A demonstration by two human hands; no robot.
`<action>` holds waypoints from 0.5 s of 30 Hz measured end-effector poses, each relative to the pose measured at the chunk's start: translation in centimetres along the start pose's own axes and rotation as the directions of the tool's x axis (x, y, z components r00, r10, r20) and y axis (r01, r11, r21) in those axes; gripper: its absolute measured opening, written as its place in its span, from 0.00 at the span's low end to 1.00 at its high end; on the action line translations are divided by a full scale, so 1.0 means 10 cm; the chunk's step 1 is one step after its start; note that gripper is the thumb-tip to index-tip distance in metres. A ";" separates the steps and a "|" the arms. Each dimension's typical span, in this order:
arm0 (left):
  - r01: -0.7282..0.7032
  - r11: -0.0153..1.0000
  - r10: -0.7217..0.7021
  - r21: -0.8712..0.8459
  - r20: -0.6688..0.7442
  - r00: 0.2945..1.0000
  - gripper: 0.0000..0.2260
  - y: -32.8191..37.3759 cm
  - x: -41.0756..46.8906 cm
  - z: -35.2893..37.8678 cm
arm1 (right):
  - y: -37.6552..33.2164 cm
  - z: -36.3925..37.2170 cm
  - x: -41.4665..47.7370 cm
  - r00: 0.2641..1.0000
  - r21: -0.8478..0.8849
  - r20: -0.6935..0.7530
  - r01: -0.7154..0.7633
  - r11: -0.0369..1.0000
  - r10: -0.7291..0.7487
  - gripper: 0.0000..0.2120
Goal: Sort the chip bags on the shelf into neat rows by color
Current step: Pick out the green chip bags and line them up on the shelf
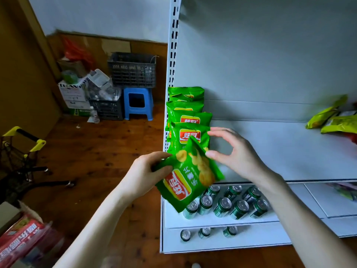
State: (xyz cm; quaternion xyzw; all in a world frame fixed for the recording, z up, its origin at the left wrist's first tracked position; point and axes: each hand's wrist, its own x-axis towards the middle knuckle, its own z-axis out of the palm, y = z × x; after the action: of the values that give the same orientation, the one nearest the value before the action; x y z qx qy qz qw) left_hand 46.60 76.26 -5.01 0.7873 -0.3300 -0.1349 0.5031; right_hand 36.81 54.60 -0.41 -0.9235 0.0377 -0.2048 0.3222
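Note:
A row of green chip bags (188,115) stands along the left end of the white shelf (270,147), one behind another. My left hand (148,173) grips another green chip bag (189,180) by its left edge, tilted, in front of that row at the shelf's front edge. My right hand (233,151) hovers over the shelf just right of the bag, thumb touching its upper right edge, fingers spread and loosely bent. Yellow-green chip bags (332,118) lie in a loose pile at the shelf's right end, with something red beside them.
Green drink cans (228,204) fill the lower shelf below the bag. Red bags (21,238) lie in a box at the bottom left. A shopping trolley (21,149), a blue stool (138,106) and dark crates (133,69) stand on the wooden floor to the left.

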 end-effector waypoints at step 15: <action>0.028 0.930 -0.145 -0.365 -0.296 0.944 0.27 0.00 -0.10 0.58 | 0.10 0.54 -0.44 0.871 0.379 -0.024 -0.446 0.811 0.491 0.14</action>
State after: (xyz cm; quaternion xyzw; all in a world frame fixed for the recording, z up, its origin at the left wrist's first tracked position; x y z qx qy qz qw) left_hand 42.68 72.82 -7.84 0.7083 -0.1792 -0.0860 0.6773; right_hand 35.00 57.82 -6.44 -0.7960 0.2454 -0.1778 0.5239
